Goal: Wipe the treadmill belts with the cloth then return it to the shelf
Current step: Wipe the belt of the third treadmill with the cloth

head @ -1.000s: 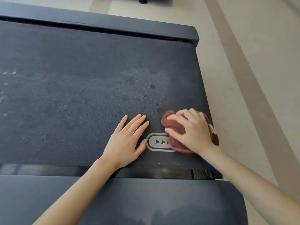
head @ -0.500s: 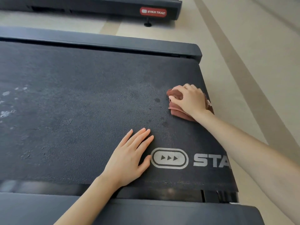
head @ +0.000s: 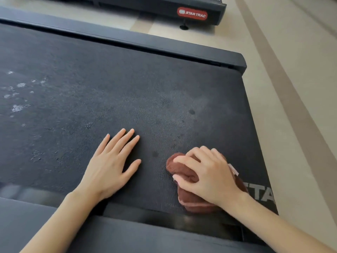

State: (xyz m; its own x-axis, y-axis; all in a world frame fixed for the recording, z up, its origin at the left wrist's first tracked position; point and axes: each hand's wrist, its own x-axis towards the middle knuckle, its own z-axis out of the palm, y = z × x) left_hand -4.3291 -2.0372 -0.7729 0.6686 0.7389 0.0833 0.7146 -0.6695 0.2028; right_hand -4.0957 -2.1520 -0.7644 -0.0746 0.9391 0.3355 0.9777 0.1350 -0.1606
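Right hand [head: 209, 175] bunched round the brown cloth [head: 187, 199] on the Star Trac belt [head: 127, 92] near edge, left hand [head: 109, 167] flat & braced w/ fingers straight — belt could creep under that lean, pale specks [head: 18, 106] far left easily missed.

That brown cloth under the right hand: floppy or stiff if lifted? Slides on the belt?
Likely floppy: the brown cloth is bunched into soft folds under the right hand, so it should drape when lifted. Probably light, being thin fabric. It may drag rather than glide: the belt looks pebbled.
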